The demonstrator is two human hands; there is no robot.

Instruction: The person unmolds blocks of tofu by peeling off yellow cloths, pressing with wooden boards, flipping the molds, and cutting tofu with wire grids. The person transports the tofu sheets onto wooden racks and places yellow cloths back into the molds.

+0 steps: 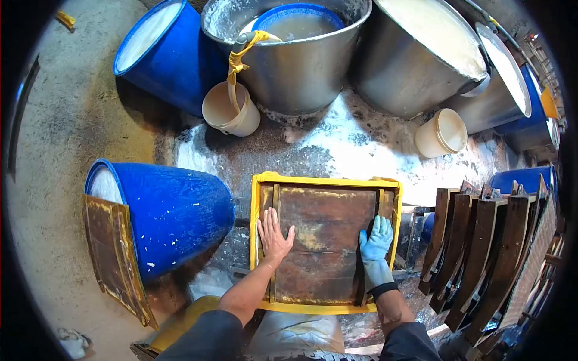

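A brown wooden panel (319, 253) with two narrow battens lies inside a box with a yellow rim (328, 181), right in front of me. My left hand (276, 236), bare, rests flat with fingers stretched on the panel's left side, across the batten there. On the right side, my right hand (377, 237) wears a light blue glove and lies flat on the panel beside the other batten. Neither hand grips anything. What is beneath the panel is hidden.
A blue barrel (174, 216) stands at left with a wooden panel (105, 246) leaning on it. Several dark wooden frames (487, 253) stand at right. Steel vats (295, 78), a blue drum (162, 60) and two white buckets (244, 120) are beyond. White residue marks the floor.
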